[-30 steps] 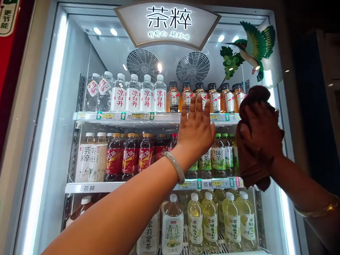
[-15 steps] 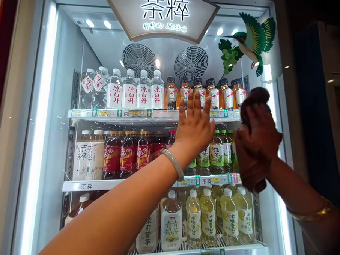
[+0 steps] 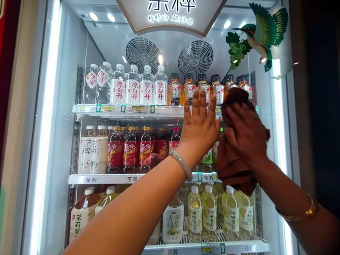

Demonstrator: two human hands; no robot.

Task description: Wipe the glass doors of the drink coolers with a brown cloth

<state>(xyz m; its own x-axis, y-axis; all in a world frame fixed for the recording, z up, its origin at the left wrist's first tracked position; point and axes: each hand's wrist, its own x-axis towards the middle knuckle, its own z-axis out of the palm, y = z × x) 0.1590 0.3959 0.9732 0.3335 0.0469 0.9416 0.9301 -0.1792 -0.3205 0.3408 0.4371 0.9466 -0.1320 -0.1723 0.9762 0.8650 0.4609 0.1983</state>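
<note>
My left hand [image 3: 201, 128] lies flat against the glass door [image 3: 166, 48] of a lit drinks cooler, fingers stretched upward, with nothing in it. To its right, my right hand [image 3: 246, 133] presses a dark brown cloth [image 3: 230, 162] to the same glass. Some of the cloth bunches above my fingertips and the rest hangs below the palm. Behind the glass, amber bottles [image 3: 175, 89] stand on the top shelf near my left fingertips. Both hands and the cloth hide part of the green-labelled tea bottles [image 3: 207, 158] on the middle shelf.
A fan-shaped sign [image 3: 170, 11] sits at the top of the cooler. A green bird decoration [image 3: 263, 33] is at the upper right. White-capped water bottles [image 3: 133, 86], red-labelled tea bottles [image 3: 130, 151] and pale yellow drinks [image 3: 194, 213] fill the shelves. A bright light strip [image 3: 46, 129] runs down the left side.
My right hand has moved left with the cloth, from the right edge of the shelves to close beside my left hand. My left hand stays flat on the glass. The view has shifted slightly.
</note>
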